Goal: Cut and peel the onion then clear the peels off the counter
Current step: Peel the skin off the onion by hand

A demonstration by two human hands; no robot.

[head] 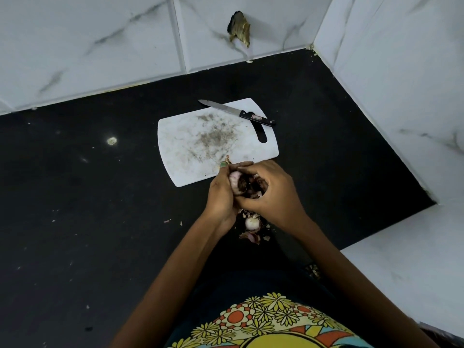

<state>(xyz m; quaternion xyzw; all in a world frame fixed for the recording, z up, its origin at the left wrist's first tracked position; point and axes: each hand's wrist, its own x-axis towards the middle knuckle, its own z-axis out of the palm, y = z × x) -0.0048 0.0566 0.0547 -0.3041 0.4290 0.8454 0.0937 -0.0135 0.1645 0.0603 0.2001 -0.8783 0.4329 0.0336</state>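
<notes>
Both hands meet just below the white cutting board (216, 144). My left hand (221, 194) cups a pale onion piece (235, 183) whose dark, papery skin faces my right hand (271, 189). The fingers of my right hand curl over that dark skin. Beneath my wrists, on the black counter (100, 197), lies another pale onion piece (251, 223) among loose peels (251, 237). A black-handled knife (238, 113) rests across the board's far right corner, apart from both hands.
White marbled wall tiles (100, 46) close the counter at the back and right. A chipped hole (239, 27) marks the back wall. Small scraps (173, 222) dot the counter left of my arms. A white ledge (401, 272) stands at the right front.
</notes>
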